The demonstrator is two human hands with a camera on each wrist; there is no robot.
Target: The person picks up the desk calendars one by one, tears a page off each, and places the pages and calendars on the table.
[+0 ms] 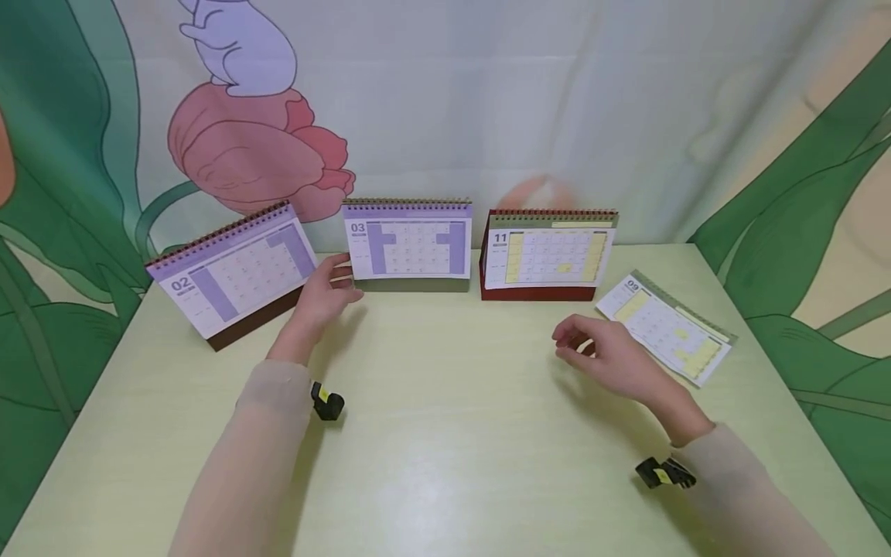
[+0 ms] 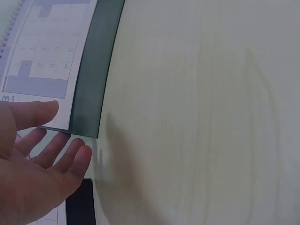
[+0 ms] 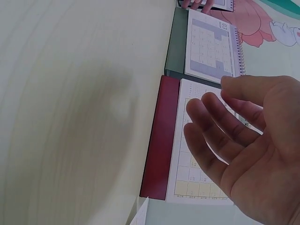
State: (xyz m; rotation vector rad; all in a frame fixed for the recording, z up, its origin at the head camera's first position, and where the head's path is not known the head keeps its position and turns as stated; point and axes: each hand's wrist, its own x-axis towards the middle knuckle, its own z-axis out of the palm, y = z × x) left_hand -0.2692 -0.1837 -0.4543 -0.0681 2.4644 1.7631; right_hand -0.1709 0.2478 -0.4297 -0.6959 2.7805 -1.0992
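A purple desk calendar marked 03 [image 1: 418, 240] stands upright on a green base near the back. At its left end is my left hand [image 1: 323, 290], thumb apart from the loosely bent fingers; whether a fingertip touches the edge I cannot tell. Left of that hand, a purple calendar marked 02 [image 1: 240, 267] stands at an angle on a dark brown base. My right hand [image 1: 605, 356] hovers with curved fingers and nothing in them, in front of a yellow-and-white calendar marked 11 [image 1: 550, 251] on a red base. Behind it lies a loose calendar pad marked 09 [image 1: 664, 325].
A pale wooden table [image 1: 431, 433] carries everything. Behind it hangs a printed curtain [image 1: 418, 100] with a white rabbit, a pink flower and green leaves. Small black devices [image 1: 327, 402] sit at both wrists.
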